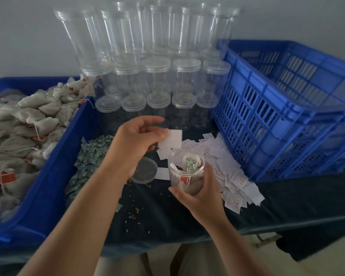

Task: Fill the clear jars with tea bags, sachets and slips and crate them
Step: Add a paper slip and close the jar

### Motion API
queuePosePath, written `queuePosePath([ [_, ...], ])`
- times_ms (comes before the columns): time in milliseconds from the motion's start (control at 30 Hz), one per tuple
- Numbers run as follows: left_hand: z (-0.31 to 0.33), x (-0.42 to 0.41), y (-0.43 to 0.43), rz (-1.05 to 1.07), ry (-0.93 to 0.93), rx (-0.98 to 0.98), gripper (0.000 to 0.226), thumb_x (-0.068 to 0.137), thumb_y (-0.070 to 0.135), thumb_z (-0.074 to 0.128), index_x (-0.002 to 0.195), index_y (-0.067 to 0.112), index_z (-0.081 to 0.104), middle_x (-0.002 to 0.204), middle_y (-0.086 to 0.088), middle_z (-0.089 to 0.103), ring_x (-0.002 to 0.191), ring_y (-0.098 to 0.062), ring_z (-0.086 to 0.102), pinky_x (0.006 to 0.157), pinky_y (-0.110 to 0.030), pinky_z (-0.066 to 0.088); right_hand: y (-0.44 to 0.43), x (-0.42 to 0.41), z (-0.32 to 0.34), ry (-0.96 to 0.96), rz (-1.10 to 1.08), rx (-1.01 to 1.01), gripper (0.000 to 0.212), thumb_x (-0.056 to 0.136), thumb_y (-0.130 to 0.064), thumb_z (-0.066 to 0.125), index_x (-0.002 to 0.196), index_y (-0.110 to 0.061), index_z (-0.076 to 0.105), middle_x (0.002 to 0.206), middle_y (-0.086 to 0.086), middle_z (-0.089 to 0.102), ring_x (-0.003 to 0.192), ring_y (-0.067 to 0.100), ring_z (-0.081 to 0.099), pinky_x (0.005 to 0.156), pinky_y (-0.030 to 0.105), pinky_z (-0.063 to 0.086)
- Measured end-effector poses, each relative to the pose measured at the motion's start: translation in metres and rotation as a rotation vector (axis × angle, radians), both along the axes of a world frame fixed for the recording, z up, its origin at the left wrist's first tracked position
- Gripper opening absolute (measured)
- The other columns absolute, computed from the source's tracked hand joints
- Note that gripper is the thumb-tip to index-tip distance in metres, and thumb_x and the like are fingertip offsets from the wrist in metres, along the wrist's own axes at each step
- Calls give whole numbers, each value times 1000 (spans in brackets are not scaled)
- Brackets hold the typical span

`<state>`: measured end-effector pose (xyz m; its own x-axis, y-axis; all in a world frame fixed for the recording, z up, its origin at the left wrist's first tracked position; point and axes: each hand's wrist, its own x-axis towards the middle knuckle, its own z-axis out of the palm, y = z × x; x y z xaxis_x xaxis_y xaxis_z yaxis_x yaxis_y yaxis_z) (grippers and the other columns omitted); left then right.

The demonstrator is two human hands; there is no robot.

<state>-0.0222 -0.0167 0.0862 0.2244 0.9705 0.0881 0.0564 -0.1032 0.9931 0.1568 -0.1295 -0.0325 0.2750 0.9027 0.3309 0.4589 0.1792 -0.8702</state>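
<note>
The right hand has its fingers wrapped round the lower wall of an open clear jar. It holds the jar just above the tabletop, with tea bags and a green sachet already inside. The left hand pinches a white slip by one edge, just above and behind the jar mouth. The slip looks featherlight and floppy, so an edge pinch suits it. The jar seems light, stiff and probably slick, and is best gripped round its body.
</note>
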Motion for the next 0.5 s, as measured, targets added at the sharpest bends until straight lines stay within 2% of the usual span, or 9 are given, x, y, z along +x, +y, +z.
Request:
queuePosePath([
  [67, 12, -6, -10, -186, 164, 24, 31, 88, 32, 86, 114, 46, 76, 97, 10, 82, 85, 2, 75, 80, -25, 53, 0, 0, -1, -1, 1, -2, 75, 68, -63, 91, 128, -59, 45, 126, -31, 61, 115, -4, 63, 88, 5, 49],
  [133, 15, -1, -20, -308, 444, 99, 37, 88, 39, 85, 120, 49, 72, 95, 21, 80, 86, 9, 73, 83, -25, 48, -1, 0, -1, 13, -2, -1, 77, 67, -64, 91, 129, -62, 44, 128, -31, 61, 116, -4, 63, 89, 5, 48],
  [200, 9, 11, -25, -267, 659, 225, 42, 87, 39, 86, 124, 49, 69, 93, 29, 76, 86, 12, 68, 81, -20, 47, -2, 0, 0, 9, 6, -5, 79, 67, -64, 90, 131, -62, 44, 129, -32, 60, 118, -5, 63, 90, 4, 48],
  [300, -2, 24, -27, -100, 830, 369, 54, 80, 42, 90, 127, 49, 64, 101, 23, 55, 97, -1, 53, 80, -19, 38, -3, -1, 1, -29, 28, -5, 83, 67, -61, 91, 136, -53, 46, 130, -30, 59, 120, -2, 63, 92, 7, 49],
  [333, -5, 25, -25, -85, 871, 375, 59, 78, 45, 91, 129, 48, 62, 103, 24, 48, 100, -4, 50, 82, -22, 37, -3, -2, 0, -31, 31, -3, 84, 67, -60, 91, 138, -49, 48, 130, -28, 60, 121, -1, 63, 92, 7, 49],
  [400, -7, 23, -20, -99, 881, 360, 60, 77, 53, 89, 129, 48, 59, 101, 24, 46, 94, -2, 52, 80, -25, 40, -3, -2, 1, -14, 31, -7, 83, 67, -60, 91, 137, -49, 48, 130, -27, 61, 122, 0, 63, 92, 8, 49],
  [500, -6, 13, -10, -75, 643, 238, 29, 89, 61, 73, 114, 50, 65, 93, 19, 63, 81, 0, 63, 70, -22, 48, -4, -1, 2, 8, 43, 13, 81, 67, -60, 91, 135, -53, 47, 131, -28, 61, 123, 0, 62, 96, 8, 48],
])
